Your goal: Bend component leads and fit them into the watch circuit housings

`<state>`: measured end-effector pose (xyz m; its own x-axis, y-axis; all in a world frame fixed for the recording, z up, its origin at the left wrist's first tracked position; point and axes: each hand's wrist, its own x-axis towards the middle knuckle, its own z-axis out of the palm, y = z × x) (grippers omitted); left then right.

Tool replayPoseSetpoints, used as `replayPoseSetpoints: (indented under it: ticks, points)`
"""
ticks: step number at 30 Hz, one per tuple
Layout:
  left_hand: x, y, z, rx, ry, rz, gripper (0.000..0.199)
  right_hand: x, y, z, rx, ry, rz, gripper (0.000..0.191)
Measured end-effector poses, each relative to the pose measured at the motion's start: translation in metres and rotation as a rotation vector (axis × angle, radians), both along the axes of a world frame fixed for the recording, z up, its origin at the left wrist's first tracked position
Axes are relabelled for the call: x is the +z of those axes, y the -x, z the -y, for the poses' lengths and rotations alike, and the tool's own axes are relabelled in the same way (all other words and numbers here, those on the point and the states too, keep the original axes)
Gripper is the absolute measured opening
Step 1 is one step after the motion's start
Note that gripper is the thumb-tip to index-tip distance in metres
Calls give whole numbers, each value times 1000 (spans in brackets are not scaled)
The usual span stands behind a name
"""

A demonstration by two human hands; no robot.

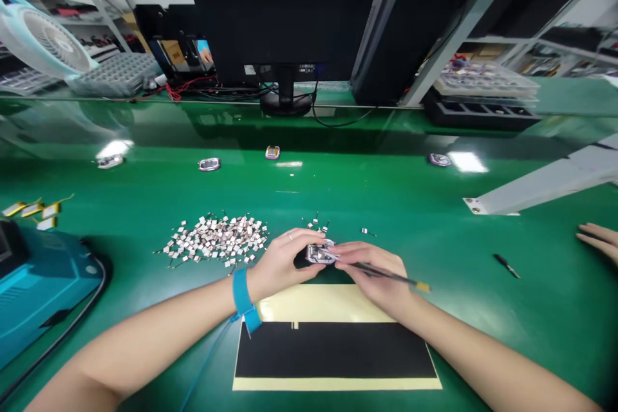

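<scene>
My left hand (284, 256), with a blue wrist strap (245, 299) on its wrist, grips a small rounded electronic device housing (316, 253) with bare parts inside. My right hand (379, 270) is closed on dark tweezers (386, 272) with a yellow end; their tips meet the housing, partly hidden by the fingers. Beneath both hands lies a yellow sheet (333, 302) with a black adhesive panel (338, 351). Left of my left hand spreads a pile of small white parts with dark leads (217, 238). A few more such parts (316, 222) lie just beyond the housing.
Similar housings (209, 164) stand further back on the green bench (357, 187). A teal machine (43, 290) and yellow battery cells (31, 209) are at left. Toward the right are a black marker (506, 265), a white metal post (550, 180) and another person's hand (601, 241). A monitor (284, 6) stands behind.
</scene>
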<state>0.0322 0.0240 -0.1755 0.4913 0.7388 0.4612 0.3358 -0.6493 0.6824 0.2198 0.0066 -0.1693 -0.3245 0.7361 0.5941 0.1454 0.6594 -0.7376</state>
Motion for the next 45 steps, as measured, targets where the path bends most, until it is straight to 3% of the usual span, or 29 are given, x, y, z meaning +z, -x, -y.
replayPoseSetpoints:
  ticks: [3,5,11,18,28,38,45]
  points:
    - [3,0,1,-28,5,25,8,8,-2,5,132,-138,88,21]
    - [5,1,2,-37,33,39,8,11,-2,8,152,-163,99,27]
    - [6,2,3,-37,97,83,18,6,3,4,-38,8,-10,24]
    - [4,3,1,-25,141,122,18,12,1,-1,-13,75,51,15]
    - [5,3,0,-39,118,141,20,7,4,6,-69,-32,25,26]
    - [3,5,-4,14,70,136,15,5,1,4,-74,188,-39,16]
    - [3,4,-5,-48,47,151,16,4,4,0,-36,209,-72,18]
